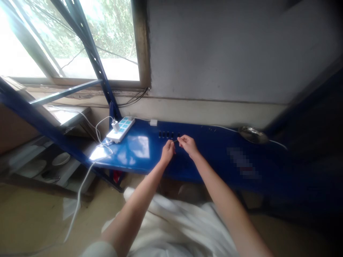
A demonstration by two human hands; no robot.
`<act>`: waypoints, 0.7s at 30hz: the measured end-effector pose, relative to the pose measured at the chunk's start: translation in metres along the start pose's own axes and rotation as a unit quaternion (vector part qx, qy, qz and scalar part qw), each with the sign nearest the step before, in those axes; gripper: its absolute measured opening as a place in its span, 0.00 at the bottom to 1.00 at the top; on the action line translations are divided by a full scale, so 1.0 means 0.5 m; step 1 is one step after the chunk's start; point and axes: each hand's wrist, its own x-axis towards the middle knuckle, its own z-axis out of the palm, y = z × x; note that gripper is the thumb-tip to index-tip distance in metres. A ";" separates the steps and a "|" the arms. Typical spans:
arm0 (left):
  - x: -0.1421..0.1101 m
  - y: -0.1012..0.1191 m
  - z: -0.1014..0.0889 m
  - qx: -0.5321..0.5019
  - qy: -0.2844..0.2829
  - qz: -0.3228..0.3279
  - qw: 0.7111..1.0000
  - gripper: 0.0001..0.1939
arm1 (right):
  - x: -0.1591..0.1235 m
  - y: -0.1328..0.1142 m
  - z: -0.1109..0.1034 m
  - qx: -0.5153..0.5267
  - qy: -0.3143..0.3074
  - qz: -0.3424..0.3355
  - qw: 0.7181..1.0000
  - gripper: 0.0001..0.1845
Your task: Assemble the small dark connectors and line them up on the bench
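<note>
Over the blue tabletop (150, 162), my left hand (168, 151) and my right hand (188, 144) come close together, with fingertips a short gap apart. Both hands are closed in a pinch. A thin, short dark piece (175, 141) spans the gap between them; it is too small to name. Just beyond my fingers stand several small black pieces (167, 134) in a row, also too small to identify. One more black piece (179, 135) sits slightly apart, beside my right fingertips.
A white power strip (122, 129) with a plugged-in charger (115, 125) lies at the left end, its cable hanging off the table. Near the wall are a white adapter (153, 122) and a shiny metal bowl (253, 135). A blue metal post (92, 53) rises at left.
</note>
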 end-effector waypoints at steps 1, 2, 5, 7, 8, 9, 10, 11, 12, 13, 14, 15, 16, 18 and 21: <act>0.000 0.000 0.000 -0.002 0.002 -0.003 1.000 0.17 | 0.000 0.000 0.002 0.001 0.002 0.000 1.000 0.20; 0.000 -0.002 0.000 -0.003 0.004 -0.007 1.000 0.18 | 0.000 0.000 0.003 0.000 0.003 0.001 1.000 0.20; 0.002 -0.008 -0.001 -0.009 0.008 -0.021 1.000 0.20 | 0.001 0.003 0.006 -0.008 0.006 0.003 1.000 0.21; 0.004 -0.012 -0.001 -0.013 0.007 -0.030 0.999 0.21 | 0.001 0.004 0.007 -0.015 0.011 0.002 1.000 0.21; 0.005 -0.014 -0.001 -0.015 0.006 -0.033 0.999 0.21 | 0.001 0.004 0.007 -0.018 0.012 0.002 1.000 0.21; 0.006 -0.014 -0.001 -0.018 0.005 -0.036 0.999 0.21 | 0.001 0.004 0.007 -0.019 0.014 0.002 1.000 0.21; 0.006 -0.014 0.000 -0.020 0.004 -0.038 0.999 0.21 | 0.000 0.003 0.007 -0.018 0.014 0.003 1.000 0.21; 0.006 -0.014 0.000 -0.022 0.003 -0.041 0.999 0.21 | -0.001 0.002 0.007 -0.016 0.014 0.004 1.000 0.21; 0.006 -0.013 0.000 -0.023 0.004 -0.044 0.999 0.22 | -0.002 0.002 0.007 -0.014 0.013 0.006 1.000 0.21; 0.006 -0.013 0.001 -0.025 0.005 -0.047 0.999 0.22 | -0.002 0.001 0.008 -0.012 0.013 0.008 1.000 0.21; 0.006 -0.012 0.001 -0.027 0.006 -0.051 0.998 0.22 | -0.003 0.001 0.009 -0.010 0.011 0.009 1.000 0.21; 0.006 -0.011 0.001 -0.029 0.008 -0.056 0.998 0.22 | -0.003 0.001 0.010 -0.008 0.011 0.010 1.000 0.22; 0.006 -0.010 0.000 -0.032 0.011 -0.060 0.998 0.22 | -0.004 0.002 0.011 -0.007 0.011 0.012 1.000 0.22; 0.006 -0.009 -0.001 -0.037 0.018 -0.069 0.997 0.23 | -0.004 0.004 0.014 -0.006 0.010 0.013 1.000 0.22; 0.007 -0.008 -0.003 -0.036 0.029 -0.077 0.996 0.23 | -0.003 0.008 0.016 -0.003 0.010 0.017 1.000 0.22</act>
